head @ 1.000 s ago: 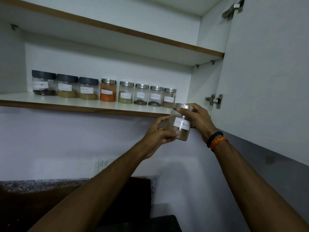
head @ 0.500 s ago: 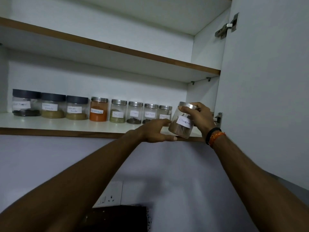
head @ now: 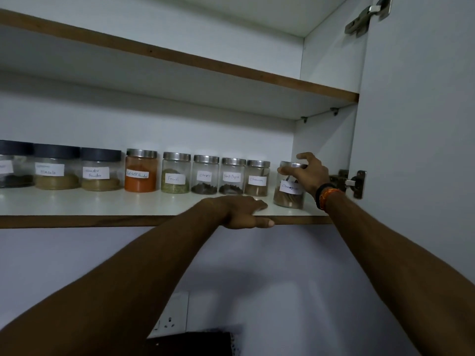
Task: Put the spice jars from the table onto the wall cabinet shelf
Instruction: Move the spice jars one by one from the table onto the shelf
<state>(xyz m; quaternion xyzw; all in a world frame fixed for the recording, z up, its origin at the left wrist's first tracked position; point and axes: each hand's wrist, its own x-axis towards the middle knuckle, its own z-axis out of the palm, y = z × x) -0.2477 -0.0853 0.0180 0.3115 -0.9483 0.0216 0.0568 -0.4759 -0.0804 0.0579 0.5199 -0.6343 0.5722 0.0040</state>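
Note:
A clear spice jar (head: 289, 194) with a steel lid and a white handwritten label stands upright on the lower cabinet shelf (head: 102, 204), at the right end of the row. My right hand (head: 312, 173) grips its lid from the right, thumb on the lid's left rim. My left hand (head: 240, 211) rests flat on the shelf's front edge, just left of the jar, holding nothing. Several labelled jars line the back of the shelf: dark-lidded ones (head: 56, 167) at the left, an orange-filled one (head: 140, 176), then steel-lidded ones (head: 232, 176).
The open cabinet door (head: 416, 124) stands close on the right, its hinge (head: 352, 182) just beyond my right wrist. An upper shelf (head: 180, 60) runs overhead. A wall socket (head: 171, 322) and a dark object (head: 195, 343) lie below.
The jar went from tilted in the air at the shelf edge to standing upright on the shelf. My left hand stays on the shelf edge.

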